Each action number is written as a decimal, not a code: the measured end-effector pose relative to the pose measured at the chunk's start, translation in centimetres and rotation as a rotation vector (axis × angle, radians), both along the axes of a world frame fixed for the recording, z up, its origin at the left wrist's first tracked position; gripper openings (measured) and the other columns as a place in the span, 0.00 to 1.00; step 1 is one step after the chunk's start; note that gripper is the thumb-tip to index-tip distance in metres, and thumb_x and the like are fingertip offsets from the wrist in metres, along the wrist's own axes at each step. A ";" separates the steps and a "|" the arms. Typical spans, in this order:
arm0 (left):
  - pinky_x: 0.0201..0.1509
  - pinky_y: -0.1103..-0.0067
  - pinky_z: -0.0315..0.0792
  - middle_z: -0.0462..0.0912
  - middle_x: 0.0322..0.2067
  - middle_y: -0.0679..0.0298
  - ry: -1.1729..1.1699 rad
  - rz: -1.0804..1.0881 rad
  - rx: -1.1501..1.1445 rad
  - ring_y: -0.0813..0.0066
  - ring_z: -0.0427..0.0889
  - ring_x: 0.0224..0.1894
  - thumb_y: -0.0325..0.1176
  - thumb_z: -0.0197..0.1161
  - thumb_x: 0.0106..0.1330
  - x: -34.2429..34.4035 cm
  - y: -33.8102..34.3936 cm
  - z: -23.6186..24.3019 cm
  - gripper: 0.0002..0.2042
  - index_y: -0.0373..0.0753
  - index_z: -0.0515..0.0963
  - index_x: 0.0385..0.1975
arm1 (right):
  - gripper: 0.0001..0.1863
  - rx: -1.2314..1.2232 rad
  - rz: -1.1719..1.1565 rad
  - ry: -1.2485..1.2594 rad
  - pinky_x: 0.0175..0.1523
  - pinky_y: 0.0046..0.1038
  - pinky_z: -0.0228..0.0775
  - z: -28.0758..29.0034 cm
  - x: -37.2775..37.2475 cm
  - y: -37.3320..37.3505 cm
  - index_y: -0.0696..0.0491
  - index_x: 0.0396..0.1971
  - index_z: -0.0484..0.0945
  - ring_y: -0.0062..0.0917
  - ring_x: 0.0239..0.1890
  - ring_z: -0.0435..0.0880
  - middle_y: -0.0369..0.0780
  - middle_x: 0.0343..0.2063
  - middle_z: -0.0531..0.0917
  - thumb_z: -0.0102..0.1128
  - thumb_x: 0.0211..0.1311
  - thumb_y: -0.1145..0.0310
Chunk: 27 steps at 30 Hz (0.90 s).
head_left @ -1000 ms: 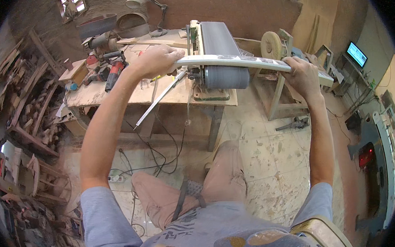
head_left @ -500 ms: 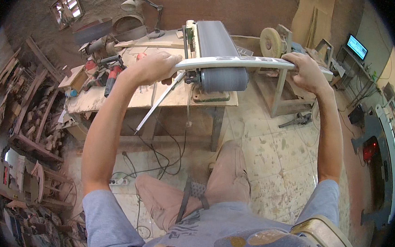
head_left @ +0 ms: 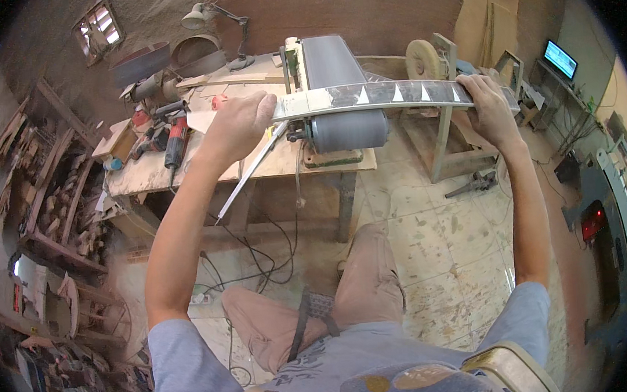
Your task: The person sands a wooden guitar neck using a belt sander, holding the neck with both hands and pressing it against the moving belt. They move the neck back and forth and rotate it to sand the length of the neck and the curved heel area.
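Both my hands hold a long, slim strip level across the front of a belt sander (head_left: pixel 334 60). The inlaid strip (head_left: pixel 394 94) is pale on its left part, with dark panels and small white triangles to the right. My left hand (head_left: pixel 238 124) is closed round its left end. My right hand (head_left: pixel 489 108) grips it near the right end, fingers over the top edge. The strip passes in front of the grey belt, just above the front roller (head_left: pixel 350 130). Whether it touches the belt I cannot tell. The belt's surface looks smeared, as if running.
The sander stands on a dusty workbench (head_left: pixel 216 175) with a red power drill (head_left: pixel 176 140) at left. A desk lamp (head_left: pixel 195 18) stands behind. A buffing wheel (head_left: pixel 422 58) is at right. Cables (head_left: pixel 271 262) lie on the floor by my legs. Wood scraps fill shelves (head_left: pixel 55 194) at left.
The strip has tilted so its inlaid face with the triangles now shows, where mainly its edge showed before. Both hands still hold it. The view has shifted slightly.
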<state>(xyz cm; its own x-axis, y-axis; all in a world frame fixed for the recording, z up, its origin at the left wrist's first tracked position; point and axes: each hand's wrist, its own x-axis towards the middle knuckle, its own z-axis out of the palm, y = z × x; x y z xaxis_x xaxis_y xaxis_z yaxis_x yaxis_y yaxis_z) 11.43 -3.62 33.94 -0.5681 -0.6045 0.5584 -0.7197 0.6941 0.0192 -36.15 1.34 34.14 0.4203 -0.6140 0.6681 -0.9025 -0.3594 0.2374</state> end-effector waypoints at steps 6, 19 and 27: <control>0.41 0.60 0.71 0.81 0.26 0.49 -0.104 0.075 0.624 0.51 0.80 0.33 0.41 0.41 0.80 0.0 1.1 3.4 0.20 0.31 0.76 0.36 | 0.30 0.498 -0.167 -0.129 0.60 0.40 0.70 3.6 -1.8 2.1 0.54 0.52 0.76 0.46 0.58 0.77 0.46 0.50 0.81 0.58 0.44 0.86; 0.47 0.58 0.69 0.77 0.26 0.49 0.057 0.090 -0.418 0.48 0.78 0.37 0.37 0.50 0.75 -0.2 0.0 -1.0 0.15 0.34 0.72 0.28 | 0.26 -0.350 -0.270 0.093 0.57 0.38 0.72 -3.2 -5.5 -1.6 0.49 0.60 0.67 0.39 0.61 0.73 0.41 0.54 0.74 0.59 0.61 0.71; 0.46 0.60 0.68 0.76 0.29 0.48 0.066 0.020 -0.009 0.46 0.75 0.36 0.38 0.49 0.77 1.4 0.1 0.1 0.15 0.32 0.72 0.33 | 0.29 -0.164 -0.180 0.088 0.57 0.40 0.72 -1.6 -4.9 0.2 0.51 0.57 0.71 0.41 0.58 0.76 0.43 0.52 0.77 0.66 0.53 0.71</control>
<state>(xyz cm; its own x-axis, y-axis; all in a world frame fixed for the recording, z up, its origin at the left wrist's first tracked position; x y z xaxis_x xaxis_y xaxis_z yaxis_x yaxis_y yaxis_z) 12.88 -3.51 34.06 -0.5179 -0.6098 0.6000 -0.7304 0.6803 0.0609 -41.07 1.49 32.52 0.3750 -0.5702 0.7309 -0.9217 -0.1450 0.3598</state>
